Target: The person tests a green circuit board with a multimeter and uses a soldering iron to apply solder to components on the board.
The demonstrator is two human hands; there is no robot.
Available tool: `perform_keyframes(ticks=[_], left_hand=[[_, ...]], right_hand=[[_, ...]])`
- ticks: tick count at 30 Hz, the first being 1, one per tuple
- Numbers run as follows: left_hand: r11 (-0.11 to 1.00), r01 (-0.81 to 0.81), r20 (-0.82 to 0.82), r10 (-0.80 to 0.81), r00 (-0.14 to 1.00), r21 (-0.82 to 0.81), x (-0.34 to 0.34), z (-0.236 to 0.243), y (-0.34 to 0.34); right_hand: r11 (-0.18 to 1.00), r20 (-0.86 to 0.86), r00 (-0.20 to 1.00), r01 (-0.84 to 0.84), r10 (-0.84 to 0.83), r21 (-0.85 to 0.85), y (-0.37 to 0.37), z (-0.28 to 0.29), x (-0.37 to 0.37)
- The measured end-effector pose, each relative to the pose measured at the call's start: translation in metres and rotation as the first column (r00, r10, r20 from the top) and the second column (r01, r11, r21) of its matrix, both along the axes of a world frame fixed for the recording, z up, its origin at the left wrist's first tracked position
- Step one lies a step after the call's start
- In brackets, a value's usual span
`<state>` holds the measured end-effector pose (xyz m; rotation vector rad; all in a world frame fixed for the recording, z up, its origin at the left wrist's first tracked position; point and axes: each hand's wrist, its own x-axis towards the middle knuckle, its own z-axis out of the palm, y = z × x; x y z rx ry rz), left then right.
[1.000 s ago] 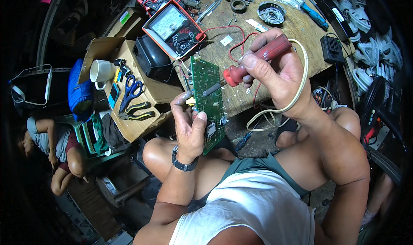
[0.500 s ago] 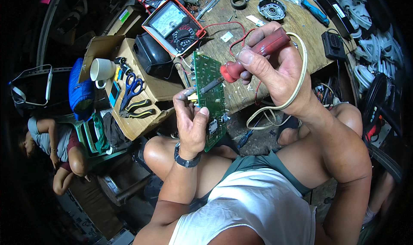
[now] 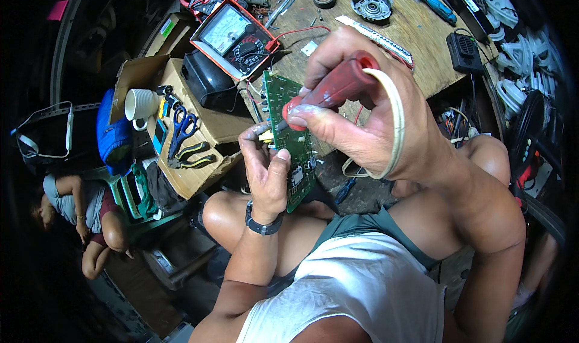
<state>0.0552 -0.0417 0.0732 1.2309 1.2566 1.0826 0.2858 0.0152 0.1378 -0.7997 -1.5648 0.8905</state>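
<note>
My left hand (image 3: 264, 180) grips a green circuit board (image 3: 294, 153) by its left edge and holds it upright over my lap, thumb on the near face. My right hand (image 3: 386, 117) is closed round the red handle of a soldering iron (image 3: 341, 84), its cream cord looping past the wrist. The iron slants down to the left against the board's face. A short grey length of its shaft shows; the handle and fingers partly cover the board, and I cannot make out the tip's exact contact.
An orange-rimmed analog multimeter (image 3: 229, 38) lies at the bench's far left. Left of the board, a cardboard box (image 3: 202, 177) bears scissors (image 3: 183, 129), pliers (image 3: 196, 156) and a white mug (image 3: 142, 103). A blue screwdriver (image 3: 435, 6) is far right. Another person (image 3: 90, 213) sits at left.
My right hand has moved left and closer, bringing the soldering iron's handle nearer the board. The left hand still holds the board in nearly the same place. The view has shifted slightly.
</note>
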Motion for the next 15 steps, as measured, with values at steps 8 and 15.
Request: perform_keyframes(ticks=[8, 15], left_hand=[[0.996, -0.049, -0.046, 0.052, 0.998, 0.072, 0.007, -0.001, 0.000], [0.998, -0.040, -0.011, 0.041, 0.999, 0.038, 0.006, -0.002, 0.001]], right_hand=[[0.989, 0.052, 0.994, 0.092, -0.098, 0.112, -0.003, 0.001, -0.010], [0.986, 0.051, 0.988, 0.139, -0.144, 0.098, -0.004, 0.004, -0.010]])
